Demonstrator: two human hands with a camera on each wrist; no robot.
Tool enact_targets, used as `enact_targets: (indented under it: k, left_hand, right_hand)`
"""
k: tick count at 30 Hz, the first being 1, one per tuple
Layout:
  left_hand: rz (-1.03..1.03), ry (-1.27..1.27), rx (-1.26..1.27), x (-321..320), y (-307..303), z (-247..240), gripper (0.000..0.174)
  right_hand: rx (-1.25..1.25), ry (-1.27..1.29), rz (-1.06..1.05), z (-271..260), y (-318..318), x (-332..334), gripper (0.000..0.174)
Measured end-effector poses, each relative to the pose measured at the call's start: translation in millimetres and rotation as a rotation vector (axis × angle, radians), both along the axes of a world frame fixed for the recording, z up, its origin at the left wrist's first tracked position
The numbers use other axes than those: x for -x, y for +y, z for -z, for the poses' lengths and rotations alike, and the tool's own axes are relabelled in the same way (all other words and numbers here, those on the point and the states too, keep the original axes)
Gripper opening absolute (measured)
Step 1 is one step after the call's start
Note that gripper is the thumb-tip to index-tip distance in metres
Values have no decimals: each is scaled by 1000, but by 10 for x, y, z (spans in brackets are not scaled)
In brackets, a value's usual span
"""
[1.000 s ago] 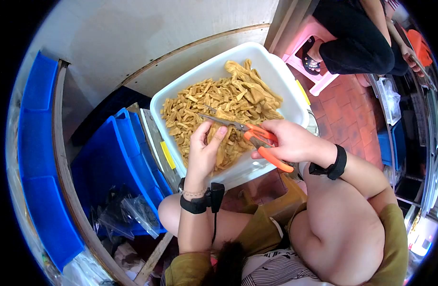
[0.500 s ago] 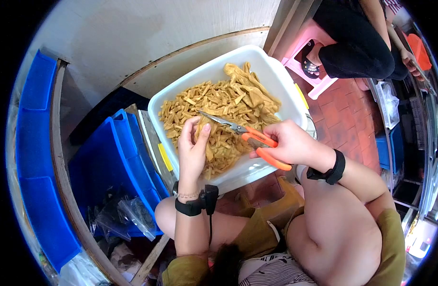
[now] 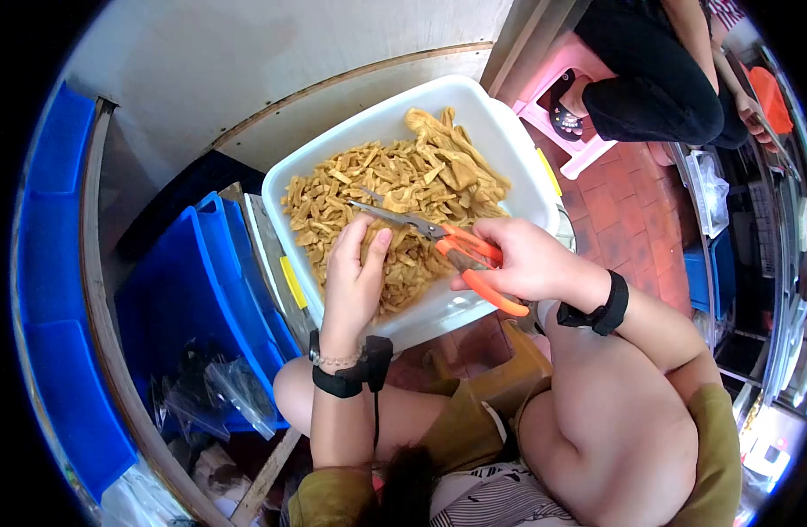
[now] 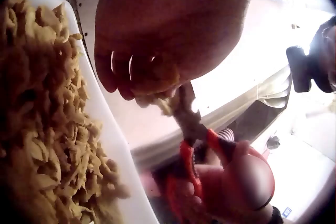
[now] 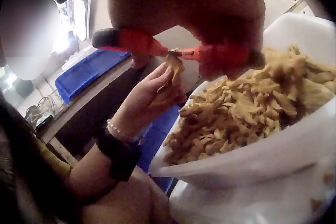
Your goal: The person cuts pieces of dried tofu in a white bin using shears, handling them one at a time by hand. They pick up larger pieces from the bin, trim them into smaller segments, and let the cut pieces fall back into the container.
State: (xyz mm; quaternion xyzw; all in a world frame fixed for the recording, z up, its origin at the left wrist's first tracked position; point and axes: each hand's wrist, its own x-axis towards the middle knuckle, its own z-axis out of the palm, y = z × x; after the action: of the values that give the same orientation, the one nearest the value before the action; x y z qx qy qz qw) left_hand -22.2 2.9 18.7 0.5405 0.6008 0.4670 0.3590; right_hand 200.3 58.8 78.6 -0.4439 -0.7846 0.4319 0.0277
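Observation:
A white tub (image 3: 288, 163) holds many tan strips (image 3: 338, 180), with larger unsliced tan pieces (image 3: 465, 167) at its far right. Over the tub my left hand (image 3: 351, 277) pinches a tan piece (image 5: 175, 66) between thumb and fingers, seen in the right wrist view. My right hand (image 3: 531, 261) grips the orange handles of a pair of scissors (image 3: 468, 250). The blades stand parted, pointing left just above my left fingertips. In the left wrist view the scissors (image 4: 189, 124) reach the piece under my left hand (image 4: 168, 29).
Blue crates (image 3: 180, 290) with clear plastic bags (image 3: 237, 395) stand left of the tub. A pale wall (image 3: 289, 53) rises behind. At the upper right another person's leg (image 3: 654, 101) is beside a pink stool (image 3: 588, 158). Shelving lines the right edge.
The scissor blades closed somewhat and then parted again. Both hands and the tub sit slightly farther left in the head view; each hand keeps its grip.

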Motion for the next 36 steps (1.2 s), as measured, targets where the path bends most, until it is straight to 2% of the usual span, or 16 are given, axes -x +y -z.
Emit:
enact_targets:
  k: [4,7,11,14,15,17,20,29,31,36]
  left_hand:
    - [-54,9,49,6,4,15,25]
    - [-80,-3,-10,48,22,66,25]
    - [-172,-167,46,98,51,113,26]
    - [-182,-352,59,115,32,11,28]
    - [-185,-351,58,109,31,5,28]
    - [-248,-564,69,92,37,-10,29]
    - [-225,-686,49,73,23,14,29]
    - [-130,-610,32,14,34,78,24]
    - [-88,-477,-9,-32,20,1,24]
    - [-16,-419,10,-104,-13,4,27]
  right_hand:
    - [42,22,24,6,-2,6,53]
    - [47,60,26,76,1,-10,50]
    - [77,89,60,51,10,4,49]
    - [34,4,91,34,11,-2,50]
    - [-1,17,64,7,9,-6,51]
    - [-38,34,35,-1,4,-9,52]
    - [-92,50,-54,12,-13,3,56]
    - [-57,-14,-28,-13,-21,59,59]
    - [-72,-41,-39,-1,-20,53,60]
    - [-128,-37,-57,46,-36,43,64]
